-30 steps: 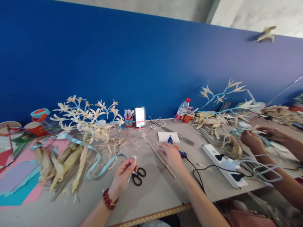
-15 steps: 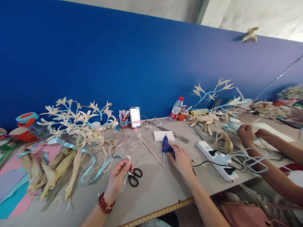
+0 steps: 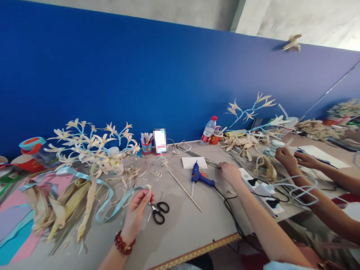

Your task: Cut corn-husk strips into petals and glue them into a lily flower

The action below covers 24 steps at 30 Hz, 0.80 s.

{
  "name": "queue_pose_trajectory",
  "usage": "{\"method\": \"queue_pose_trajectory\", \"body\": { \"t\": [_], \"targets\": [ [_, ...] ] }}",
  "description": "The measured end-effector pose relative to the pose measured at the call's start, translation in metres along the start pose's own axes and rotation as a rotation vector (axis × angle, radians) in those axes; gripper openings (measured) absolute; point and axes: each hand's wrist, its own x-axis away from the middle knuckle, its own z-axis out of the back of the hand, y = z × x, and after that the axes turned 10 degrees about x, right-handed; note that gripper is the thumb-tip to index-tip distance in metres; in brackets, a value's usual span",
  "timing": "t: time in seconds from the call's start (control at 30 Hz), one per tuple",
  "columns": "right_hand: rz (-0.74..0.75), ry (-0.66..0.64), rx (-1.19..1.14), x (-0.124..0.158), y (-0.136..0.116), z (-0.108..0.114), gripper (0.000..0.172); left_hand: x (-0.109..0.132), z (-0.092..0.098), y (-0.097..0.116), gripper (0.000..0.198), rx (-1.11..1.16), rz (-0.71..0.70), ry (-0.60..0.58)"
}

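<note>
Husk strip (image 3: 148, 187), centre-left over the grey table (image 3: 180, 228), sits pinched in the left hand (image 3: 137, 210); the right hand (image 3: 229, 172), past the glue gun (image 3: 197, 174) at centre, curls onto thin wires (image 3: 211, 163), grip unclear. Separating one wire would need a fine pinch.

Left hand (image 3: 137, 210), raised, pinching pale husk piece (image 3: 148, 187); black scissors (image 3: 158, 211) just beside, on grey table (image 3: 187, 227); right hand (image 3: 229, 171) stretched out at thin metal wires (image 3: 210, 162), blue glue gun (image 3: 200, 176) lying near
</note>
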Motion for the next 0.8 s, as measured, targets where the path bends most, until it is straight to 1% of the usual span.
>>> {"method": "queue_pose_trajectory", "body": {
  "t": [0.17,0.27,0.4,0.5,0.57,0.6,0.7,0.8],
  "targets": [
    [0.086,-0.057,0.009,-0.018,0.016,-0.004,0.024,-0.002,0.000,-0.002,0.017,0.018,0.004,-0.015],
    [0.119,-0.058,0.006,-0.024,0.026,-0.001,0.024,-0.002,0.000,-0.002,0.017,0.023,0.019,-0.005],
    [0.127,-0.039,0.020,-0.031,0.036,0.005,0.026,-0.002,0.001,-0.002,0.018,0.024,0.010,-0.012],
    [0.179,-0.049,0.021,-0.035,0.031,0.006,0.031,-0.002,0.001,-0.002,0.019,0.028,0.010,-0.004],
    [0.226,-0.059,0.019,-0.038,0.022,0.004,0.038,-0.002,0.001,-0.002,0.019,0.024,0.015,0.009],
    [0.240,-0.062,0.021,-0.039,0.016,0.003,0.039,-0.002,0.000,-0.002,0.019,0.021,0.016,0.012],
    [0.240,-0.064,0.039,-0.043,0.001,0.000,0.029,-0.002,0.000,-0.001,0.019,0.011,0.015,0.006],
    [0.225,-0.046,0.054,-0.049,-0.001,0.003,0.021,-0.002,0.000,-0.001,0.020,0.008,0.010,0.012]
  ]
}}
